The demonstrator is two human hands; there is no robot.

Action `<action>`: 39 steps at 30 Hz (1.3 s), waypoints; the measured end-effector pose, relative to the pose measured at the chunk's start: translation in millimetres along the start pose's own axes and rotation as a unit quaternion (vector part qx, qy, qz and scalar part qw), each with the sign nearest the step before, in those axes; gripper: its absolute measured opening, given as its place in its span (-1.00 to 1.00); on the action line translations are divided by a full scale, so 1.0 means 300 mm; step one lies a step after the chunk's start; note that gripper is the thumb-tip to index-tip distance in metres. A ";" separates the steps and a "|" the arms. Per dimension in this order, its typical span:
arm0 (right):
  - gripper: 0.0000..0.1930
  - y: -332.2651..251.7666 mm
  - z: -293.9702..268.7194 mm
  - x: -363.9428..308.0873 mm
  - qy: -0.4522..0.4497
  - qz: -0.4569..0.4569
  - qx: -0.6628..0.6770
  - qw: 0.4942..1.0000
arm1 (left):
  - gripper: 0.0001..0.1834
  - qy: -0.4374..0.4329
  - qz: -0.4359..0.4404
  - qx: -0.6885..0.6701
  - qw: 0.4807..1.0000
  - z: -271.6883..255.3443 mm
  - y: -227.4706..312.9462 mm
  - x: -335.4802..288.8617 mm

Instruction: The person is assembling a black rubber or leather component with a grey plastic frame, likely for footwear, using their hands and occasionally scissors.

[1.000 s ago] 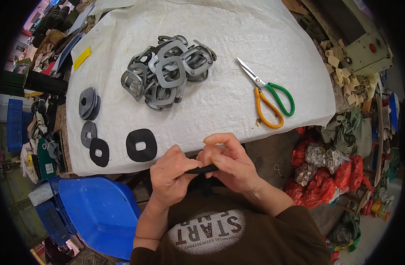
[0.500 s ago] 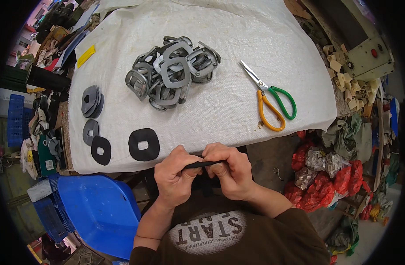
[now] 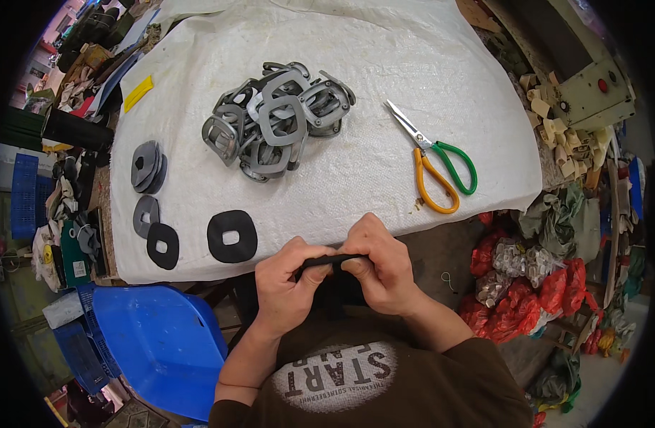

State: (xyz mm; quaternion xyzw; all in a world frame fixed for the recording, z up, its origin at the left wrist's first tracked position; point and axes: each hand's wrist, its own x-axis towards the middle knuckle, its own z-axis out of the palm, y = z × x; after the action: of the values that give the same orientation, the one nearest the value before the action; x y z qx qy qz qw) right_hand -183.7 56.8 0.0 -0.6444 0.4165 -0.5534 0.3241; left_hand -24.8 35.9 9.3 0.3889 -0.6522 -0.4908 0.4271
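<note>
The left hand [image 3: 285, 282] and the right hand [image 3: 382, 267] are both pinching a thin black piece [image 3: 336, 258] between thumbs and fingers, so the grip is clenched on it from either end. The piece is hanging just off the near edge of the white-covered desk [image 3: 370, 192], in front of the body, and is showing edge-on; the hands are hiding its face.

The handling of this one piece seems to be underway rather than finished, since neither hand is letting go; how much of it is done, I cannot tell. Left of the grip, a larger black pad [image 3: 231, 252] with a square hole is lying flat nearby, and farther left a smaller black pad [image 3: 163, 259] is overlapping a gray pad [image 3: 150, 202], with a gray stack [image 3: 151, 158] sitting beyond. All of these are lying loose, as is the heap of gray frames [image 3: 279, 140] ahead of the grip.

Scissors [image 3: 423, 140] are resting ahead and to the right, apparently hindering nothing. A yellow strip [image 3: 138, 93] is lying far ahead to the left, a blue tub [image 3: 156, 342] is standing left of the forearms, and red bags [image 3: 516, 307] are bunching well to the right.
</note>
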 end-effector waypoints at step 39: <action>-0.84 0.014 -0.002 -0.003 0.002 0.113 0.115 0.987 | -0.84 0.024 -0.105 -0.189 0.976 0.006 -0.004 -0.017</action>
State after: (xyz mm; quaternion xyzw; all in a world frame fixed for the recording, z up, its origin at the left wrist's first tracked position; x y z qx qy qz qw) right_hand -185.1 55.7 -4.0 -0.5502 0.4207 -0.5589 0.4560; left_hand -24.6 41.1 7.0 0.3793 -0.4929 -0.6376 0.4546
